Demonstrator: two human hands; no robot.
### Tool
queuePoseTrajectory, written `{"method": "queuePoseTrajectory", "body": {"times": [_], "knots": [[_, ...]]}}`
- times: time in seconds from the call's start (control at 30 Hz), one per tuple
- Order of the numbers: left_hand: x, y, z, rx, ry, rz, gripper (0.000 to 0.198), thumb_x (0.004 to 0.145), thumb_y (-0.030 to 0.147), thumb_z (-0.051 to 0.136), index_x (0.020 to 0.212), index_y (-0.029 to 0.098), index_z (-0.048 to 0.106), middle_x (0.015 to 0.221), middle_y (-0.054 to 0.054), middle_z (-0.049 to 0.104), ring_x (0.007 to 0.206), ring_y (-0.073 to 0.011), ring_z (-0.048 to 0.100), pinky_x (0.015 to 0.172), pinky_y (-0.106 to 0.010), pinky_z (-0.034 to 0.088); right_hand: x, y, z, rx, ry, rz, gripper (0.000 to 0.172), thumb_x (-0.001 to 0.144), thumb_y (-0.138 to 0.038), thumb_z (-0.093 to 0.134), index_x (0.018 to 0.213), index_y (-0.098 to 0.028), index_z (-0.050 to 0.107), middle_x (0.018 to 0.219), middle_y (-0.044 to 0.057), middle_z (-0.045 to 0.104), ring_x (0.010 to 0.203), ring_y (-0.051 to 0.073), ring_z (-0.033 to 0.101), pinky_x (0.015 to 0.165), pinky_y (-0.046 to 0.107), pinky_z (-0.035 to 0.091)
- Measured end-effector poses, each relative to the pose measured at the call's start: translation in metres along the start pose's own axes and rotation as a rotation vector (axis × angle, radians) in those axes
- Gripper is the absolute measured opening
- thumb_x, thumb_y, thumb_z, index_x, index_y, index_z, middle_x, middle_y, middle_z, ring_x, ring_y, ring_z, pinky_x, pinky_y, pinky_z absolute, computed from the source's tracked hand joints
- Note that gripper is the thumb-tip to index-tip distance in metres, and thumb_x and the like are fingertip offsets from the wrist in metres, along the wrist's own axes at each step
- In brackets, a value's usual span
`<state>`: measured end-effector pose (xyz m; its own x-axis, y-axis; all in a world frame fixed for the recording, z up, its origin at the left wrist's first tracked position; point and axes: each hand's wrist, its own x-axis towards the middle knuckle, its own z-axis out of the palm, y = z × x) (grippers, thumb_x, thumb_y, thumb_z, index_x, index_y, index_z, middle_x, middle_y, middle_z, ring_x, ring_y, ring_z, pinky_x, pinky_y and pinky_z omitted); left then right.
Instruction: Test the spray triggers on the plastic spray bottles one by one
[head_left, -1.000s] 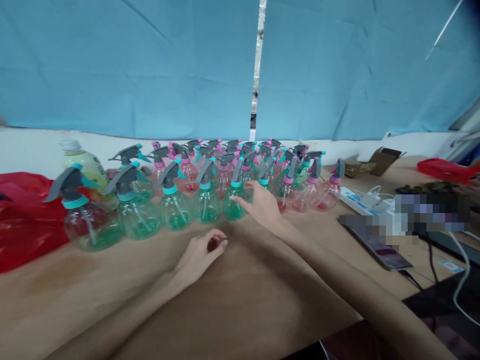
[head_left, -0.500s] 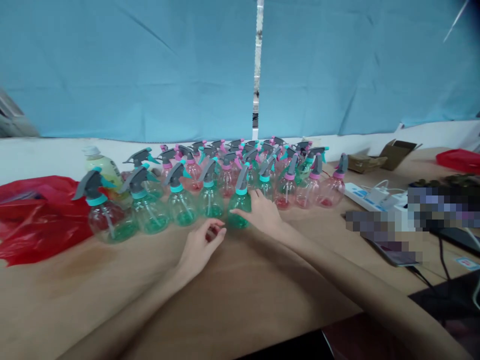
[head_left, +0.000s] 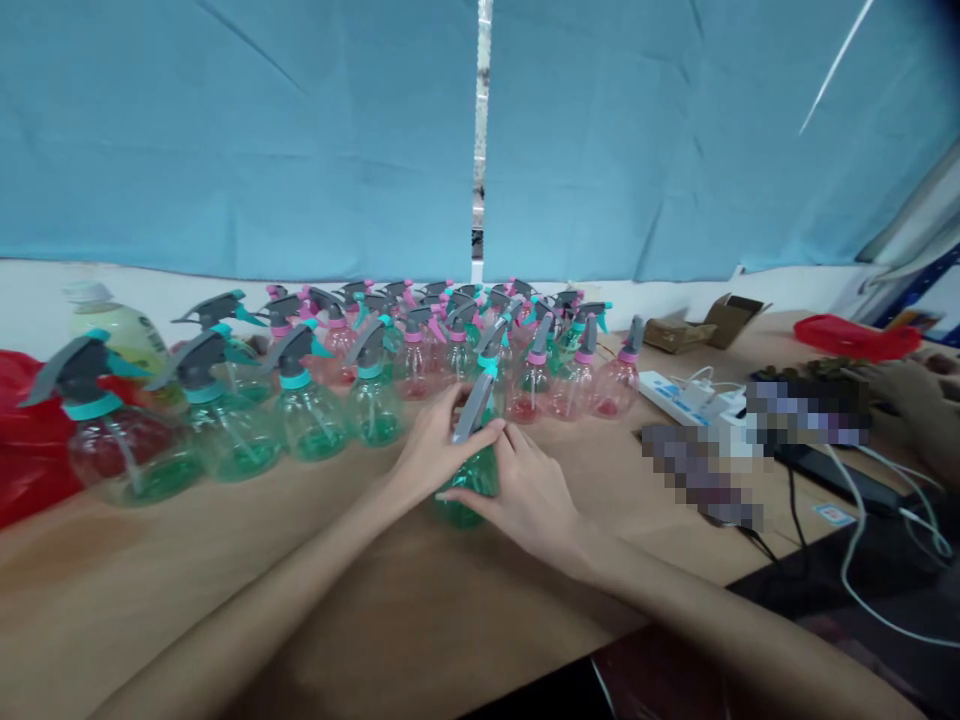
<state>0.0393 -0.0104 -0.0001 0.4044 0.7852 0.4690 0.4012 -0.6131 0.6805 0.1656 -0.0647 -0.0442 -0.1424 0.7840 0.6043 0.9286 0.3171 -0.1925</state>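
Observation:
A green spray bottle (head_left: pixel 480 472) with a grey and turquoise trigger head is between my hands, close to me on the table. My right hand (head_left: pixel 536 495) is closed round the right side of its clear round body, thumb across the front. At the neck and trigger head, my left hand (head_left: pixel 429 445) grips from the left; its fingertips are partly hidden behind the bottle. Left of them stands a row of green spray bottles, the nearest to my left hand being a turquoise-collared bottle (head_left: pixel 375 405). Pink spray bottles (head_left: pixel 534 385) stand behind and to the right.
A red plastic bag (head_left: pixel 34 450) and a white-capped bottle (head_left: pixel 116 325) are at the left. On the right lie a power strip (head_left: pixel 675 398), a phone, cables and an opened cardboard box (head_left: pixel 735 318). Another person's hand (head_left: pixel 911 400) is at the far right edge.
My right hand has drawn the green spray bottle out of the row towards me. My left hand has come up and closed on its upper part. The view has swung right.

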Motion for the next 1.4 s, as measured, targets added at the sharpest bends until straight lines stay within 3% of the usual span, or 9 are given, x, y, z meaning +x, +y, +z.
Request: {"method": "queuePoseTrajectory", "body": {"times": [0.1, 0.23, 0.4, 0.5, 0.63, 0.77, 1.17, 1.4], "knots": [[0.001, -0.001, 0.006, -0.004, 0.019, 0.036, 0.023, 0.08, 0.029, 0.057, 0.1, 0.019, 0.052, 0.094, -0.005, 0.062, 0.084, -0.0204, 0.06, 0.076, -0.036, 0.047, -0.004, 0.001, -0.001, -0.014, 0.017, -0.011, 0.078, 0.074, -0.075, 0.038, 0.115, -0.01, 0.05, 0.099, 0.016, 0.061, 0.089, 0.029, 0.06, 0.061, 0.037, 0.053], [0.002, -0.006, 0.011, -0.045, 0.029, 0.056, 0.026, 0.077, 0.018, 0.051, 0.103, 0.02, 0.051, 0.09, -0.003, 0.061, 0.083, -0.0196, 0.061, 0.075, -0.035, 0.047, -0.002, 0.0, 0.004, 0.006, 0.008, -0.009, 0.071, 0.076, -0.072, 0.038, 0.105, -0.01, 0.055, 0.091, 0.014, 0.06, 0.088, 0.029, 0.058, 0.062, 0.038, 0.053], [0.011, -0.016, 0.006, -0.085, 0.042, 0.041, 0.028, 0.073, 0.012, 0.047, 0.1, 0.019, 0.054, 0.089, -0.003, 0.061, 0.082, -0.0182, 0.061, 0.075, -0.033, 0.047, 0.008, 0.014, 0.017, 0.245, -0.065, -0.091, 0.073, 0.074, -0.07, 0.047, 0.115, -0.009, 0.05, 0.103, 0.015, 0.06, 0.096, 0.028, 0.058, 0.076, 0.042, 0.053], [0.017, -0.027, -0.004, -0.068, 0.053, 0.022, 0.025, 0.073, 0.014, 0.047, 0.096, 0.018, 0.056, 0.083, -0.002, 0.061, 0.075, -0.0164, 0.06, 0.07, -0.03, 0.046, 0.01, 0.038, 0.029, 0.428, -0.158, -0.212, 0.058, 0.083, -0.056, 0.048, 0.123, -0.015, 0.045, 0.119, 0.012, 0.057, 0.11, 0.024, 0.054, 0.092, 0.04, 0.046], [0.022, -0.037, -0.015, -0.029, 0.13, -0.005, 0.025, 0.072, 0.016, 0.047, 0.095, 0.018, 0.057, 0.078, -0.001, 0.062, 0.072, -0.0164, 0.059, 0.068, -0.03, 0.045, 0.009, 0.073, 0.05, 0.439, -0.242, -0.216, 0.03, 0.091, -0.039, 0.044, 0.109, -0.019, 0.059, 0.111, 0.007, 0.063, 0.106, 0.019, 0.058, 0.092, 0.036, 0.047], [0.022, -0.038, -0.017, -0.064, 0.104, -0.029, 0.025, 0.071, 0.017, 0.047, 0.093, 0.019, 0.057, 0.081, -0.002, 0.064, 0.073, -0.0168, 0.061, 0.067, -0.03, 0.046, 0.011, 0.091, 0.069, 0.419, -0.235, -0.256, 0.025, 0.092, -0.029, 0.044, 0.107, -0.022, 0.063, 0.112, 0.005, 0.065, 0.108, 0.018, 0.057, 0.093, 0.036, 0.047], [0.023, -0.039, -0.017, -0.042, 0.07, -0.013, 0.018, 0.07, 0.022, 0.047, 0.084, 0.019, 0.059, 0.072, 0.0, 0.059, 0.064, -0.0158, 0.054, 0.058, -0.029, 0.041, 0.015, 0.09, 0.078, 0.361, -0.241, -0.257, 0.03, 0.092, -0.028, 0.044, 0.115, -0.02, 0.061, 0.117, 0.005, 0.064, 0.113, 0.018, 0.055, 0.1, 0.037, 0.043], [0.024, -0.043, -0.016, -0.107, 0.06, 0.009, 0.008, 0.07, 0.019, 0.049, 0.074, 0.02, 0.056, 0.075, 0.0, 0.059, 0.072, -0.0164, 0.056, 0.065, -0.03, 0.043, 0.015, 0.089, 0.077, 0.391, -0.242, -0.247, 0.03, 0.091, -0.027, 0.044, 0.115, -0.02, 0.06, 0.118, 0.006, 0.063, 0.115, 0.019, 0.054, 0.099, 0.039, 0.043]]}}
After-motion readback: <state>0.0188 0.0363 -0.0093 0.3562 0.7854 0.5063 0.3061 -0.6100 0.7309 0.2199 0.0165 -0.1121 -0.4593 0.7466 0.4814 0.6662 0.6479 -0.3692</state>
